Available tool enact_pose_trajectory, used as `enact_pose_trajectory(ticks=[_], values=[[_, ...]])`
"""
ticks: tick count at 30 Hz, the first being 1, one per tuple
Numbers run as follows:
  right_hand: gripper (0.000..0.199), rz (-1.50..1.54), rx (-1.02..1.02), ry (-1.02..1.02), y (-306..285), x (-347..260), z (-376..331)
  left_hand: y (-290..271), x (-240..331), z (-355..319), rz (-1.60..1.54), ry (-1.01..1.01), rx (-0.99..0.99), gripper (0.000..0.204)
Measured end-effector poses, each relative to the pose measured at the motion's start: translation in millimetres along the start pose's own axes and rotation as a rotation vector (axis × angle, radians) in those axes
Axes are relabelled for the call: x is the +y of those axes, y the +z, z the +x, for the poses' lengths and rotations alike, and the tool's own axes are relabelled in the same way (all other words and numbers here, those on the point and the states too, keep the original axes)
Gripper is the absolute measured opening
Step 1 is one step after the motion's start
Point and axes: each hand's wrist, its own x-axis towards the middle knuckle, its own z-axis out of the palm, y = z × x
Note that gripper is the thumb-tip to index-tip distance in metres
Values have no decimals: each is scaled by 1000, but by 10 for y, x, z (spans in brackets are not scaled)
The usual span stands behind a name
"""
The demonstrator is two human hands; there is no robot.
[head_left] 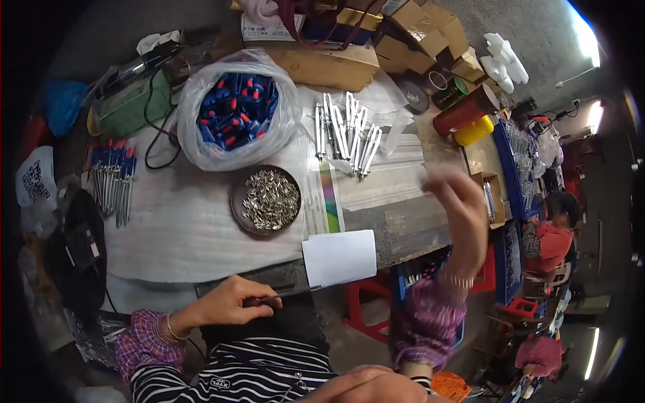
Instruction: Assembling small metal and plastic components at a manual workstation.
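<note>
My left hand [232, 300] is closed around the dark red handle of a slim tool [263, 300], possibly a screwdriver, whose thin shaft points right toward a white sheet of paper [340, 257] at the table's front edge. Raised over the table's right side, my right hand [459, 195] is smeared by motion; whether it holds anything does not show. A round dark bowl [236, 216] full of small metal pieces [270, 200] sits mid-table. Behind it, a clear plastic bag [191, 144] holds many blue parts with red tips [236, 111]. Several silvery metal rods [346, 127] lie right of the bag.
Blue-and-red-handled metal shafts [114, 176] lie in a bunch at the left. Cardboard boxes [423, 33], a dark red cylinder [465, 111] and a yellow container [474, 131] stand at the back right. A red stool [368, 312] is below the table; people work farther right.
</note>
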Motion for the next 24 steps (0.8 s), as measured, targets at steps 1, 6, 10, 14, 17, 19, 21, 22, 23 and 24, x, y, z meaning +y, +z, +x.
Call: enact_pose_trajectory(ticks=[1,6,10,14,17,19,21,22,23,24], values=[[25,133,-80,84,158,186,378,-28,-8,-15,-10,-20,-13,18],[54,-414,-40,-103,534,1129,1486,-42,-23,142,-63,10,-81,19],[33,-581,-48,6,850,1226,1775,-104,-22,138,-91,-2,-46,20],[21,-230,-18,111,780,1227,1823,-131,-6,157,-107,2,-10,20],[14,69,-24,190,620,1098,1725,-119,-27,127,-102,-3,-15,19],[14,106,40,155,530,950,1538,-103,-18,90,-85,-8,-13,19],[15,103,68,147,400,826,1315,-68,-34,64,-64,-15,-20,19],[17,104,109,114,293,796,1181,-46,-58,69,-85,0,-8,19],[20,107,135,75,256,732,1078,-26,-95,51,-107,13,21,19],[21,129,157,42,216,657,940,-21,-112,32,-104,-3,25,18]])
